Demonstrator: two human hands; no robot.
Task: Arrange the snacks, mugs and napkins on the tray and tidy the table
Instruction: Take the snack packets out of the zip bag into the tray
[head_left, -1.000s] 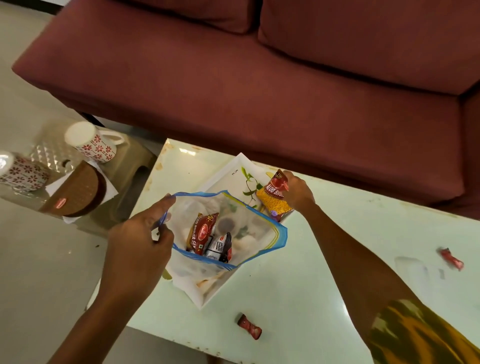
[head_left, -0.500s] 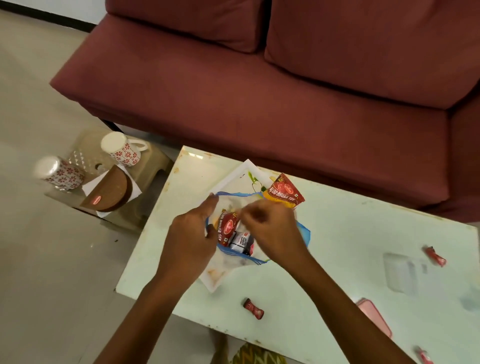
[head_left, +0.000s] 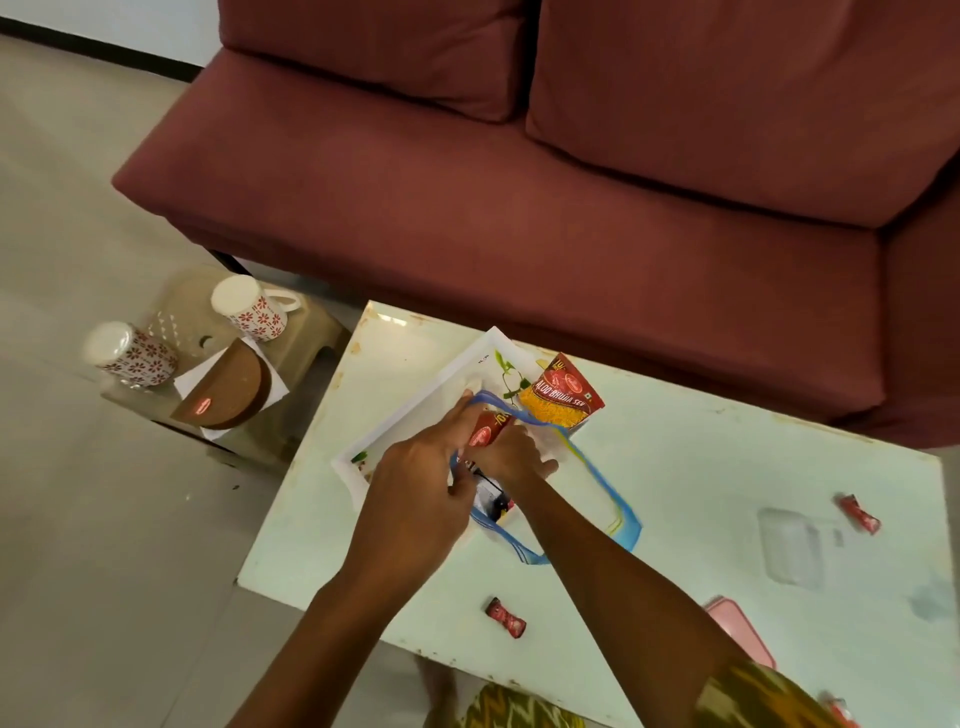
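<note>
A white tray (head_left: 415, 410) with a leaf print lies at the table's far left corner. A yellow and red snack packet (head_left: 563, 395) rests on its right end. Over the tray is a clear zip bag (head_left: 597, 493) with a blue rim. My left hand (head_left: 421, 493) pinches the bag's rim. My right hand (head_left: 511, 454) is inside the bag, closed on a small red snack packet (head_left: 485, 428). Another small packet (head_left: 491, 501) shows in the bag. Two floral mugs (head_left: 252, 309) (head_left: 130, 353) stand upside down on a low stool beside a brown napkin holder (head_left: 228, 389).
Red wrapped candies lie on the pale green table (head_left: 701, 467): one near the front edge (head_left: 505, 617), one at the right (head_left: 860, 513). A pink phone (head_left: 740, 631) and a clear lid (head_left: 789, 545) lie to the right. A maroon sofa (head_left: 519, 182) stands behind.
My right hand left the yellow packet on the tray, moved into the bag and closed on a small red packet. The view has pulled back and shifted.
</note>
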